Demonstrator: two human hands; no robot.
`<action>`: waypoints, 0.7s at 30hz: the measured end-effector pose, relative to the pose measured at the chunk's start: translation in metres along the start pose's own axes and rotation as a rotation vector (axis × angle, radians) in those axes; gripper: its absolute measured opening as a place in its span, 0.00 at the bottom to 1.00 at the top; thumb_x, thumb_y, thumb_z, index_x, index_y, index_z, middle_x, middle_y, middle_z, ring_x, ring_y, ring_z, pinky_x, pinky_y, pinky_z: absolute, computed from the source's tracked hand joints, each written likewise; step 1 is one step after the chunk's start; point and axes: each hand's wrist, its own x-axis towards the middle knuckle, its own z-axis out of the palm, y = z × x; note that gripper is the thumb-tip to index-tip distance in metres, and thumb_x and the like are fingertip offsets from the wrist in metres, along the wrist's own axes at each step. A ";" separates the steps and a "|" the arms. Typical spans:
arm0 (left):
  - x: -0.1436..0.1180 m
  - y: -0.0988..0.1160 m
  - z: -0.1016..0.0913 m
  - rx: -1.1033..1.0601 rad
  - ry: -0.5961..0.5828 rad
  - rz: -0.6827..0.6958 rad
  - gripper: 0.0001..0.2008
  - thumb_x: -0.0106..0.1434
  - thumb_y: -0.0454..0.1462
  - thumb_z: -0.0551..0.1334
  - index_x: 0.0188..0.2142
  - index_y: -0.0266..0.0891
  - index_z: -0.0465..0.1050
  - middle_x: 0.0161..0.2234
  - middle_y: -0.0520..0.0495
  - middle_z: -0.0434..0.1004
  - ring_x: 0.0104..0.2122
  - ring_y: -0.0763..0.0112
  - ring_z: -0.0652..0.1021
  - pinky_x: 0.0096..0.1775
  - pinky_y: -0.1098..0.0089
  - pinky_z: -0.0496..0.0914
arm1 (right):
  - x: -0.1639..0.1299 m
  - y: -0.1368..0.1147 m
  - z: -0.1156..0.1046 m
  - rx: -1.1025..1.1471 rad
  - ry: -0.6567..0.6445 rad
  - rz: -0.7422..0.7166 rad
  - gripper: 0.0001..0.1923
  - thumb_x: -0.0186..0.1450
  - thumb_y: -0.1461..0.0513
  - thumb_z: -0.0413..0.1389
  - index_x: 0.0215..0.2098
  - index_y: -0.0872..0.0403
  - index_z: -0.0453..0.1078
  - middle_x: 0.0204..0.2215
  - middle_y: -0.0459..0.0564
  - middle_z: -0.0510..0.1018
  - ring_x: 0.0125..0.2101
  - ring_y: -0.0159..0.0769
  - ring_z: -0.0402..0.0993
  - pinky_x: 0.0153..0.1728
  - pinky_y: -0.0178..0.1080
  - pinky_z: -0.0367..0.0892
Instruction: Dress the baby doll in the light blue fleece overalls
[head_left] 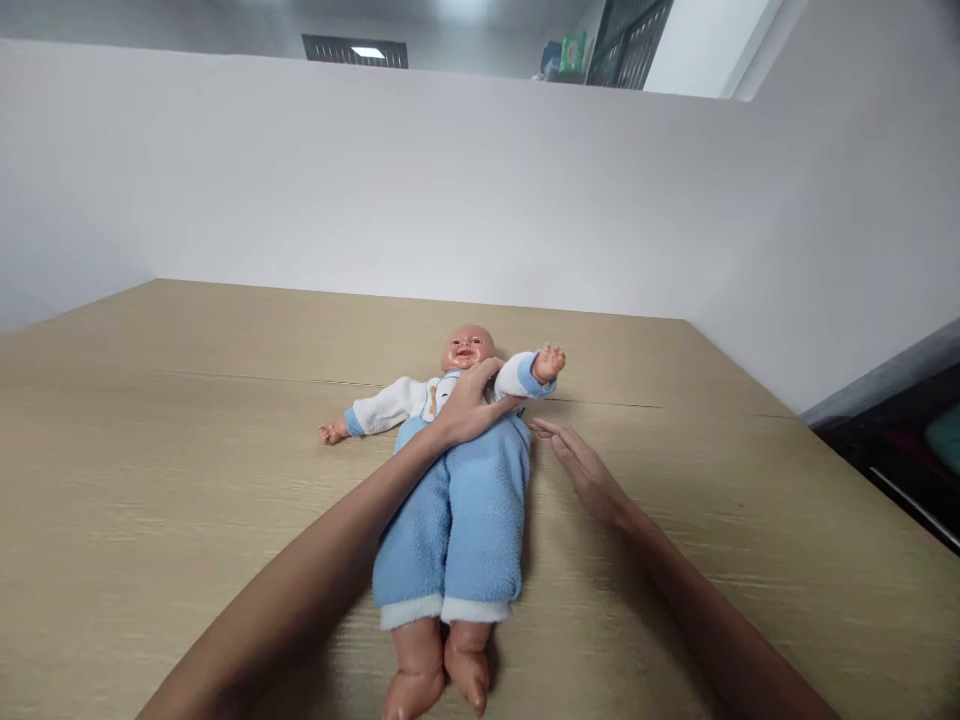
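wooden table – doll supine; left hand grasps its chest (right hand flat, fingers extended, beside).

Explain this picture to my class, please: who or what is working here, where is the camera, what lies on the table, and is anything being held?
There is no machine here: a person works with two bare hands. The single camera sits on that person's head and looks forward and down, so both forearms reach in from the bottom edge. On the wooden table lies a baby doll on its back, dressed in blue trousers and a white top with blue cuffs, feet toward the camera. The left hand rests on the doll's chest, its fingers curled near the raised arm. The right hand lies open and flat on the table beside the doll's hip; it holds nothing. Plain white walls stand behind the table.
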 end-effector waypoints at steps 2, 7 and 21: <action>-0.003 -0.004 -0.005 -0.129 0.069 -0.031 0.21 0.70 0.48 0.68 0.56 0.39 0.75 0.55 0.41 0.81 0.54 0.55 0.78 0.57 0.59 0.69 | -0.001 -0.009 0.013 -0.070 -0.046 -0.059 0.27 0.78 0.43 0.50 0.65 0.47 0.73 0.65 0.56 0.76 0.66 0.50 0.70 0.71 0.56 0.60; -0.010 -0.019 -0.017 -0.417 0.225 -0.126 0.25 0.67 0.49 0.71 0.58 0.39 0.76 0.60 0.40 0.80 0.61 0.52 0.77 0.65 0.57 0.66 | 0.010 -0.033 0.047 0.068 -0.014 -0.055 0.21 0.78 0.46 0.51 0.58 0.48 0.76 0.55 0.54 0.80 0.56 0.47 0.75 0.62 0.49 0.69; -0.022 -0.036 -0.053 -1.026 0.522 -0.386 0.26 0.60 0.58 0.76 0.39 0.39 0.77 0.24 0.51 0.76 0.38 0.57 0.83 0.47 0.61 0.75 | 0.082 -0.062 0.127 0.708 0.147 0.241 0.27 0.67 0.38 0.61 0.48 0.49 0.79 0.47 0.52 0.86 0.49 0.49 0.82 0.51 0.48 0.75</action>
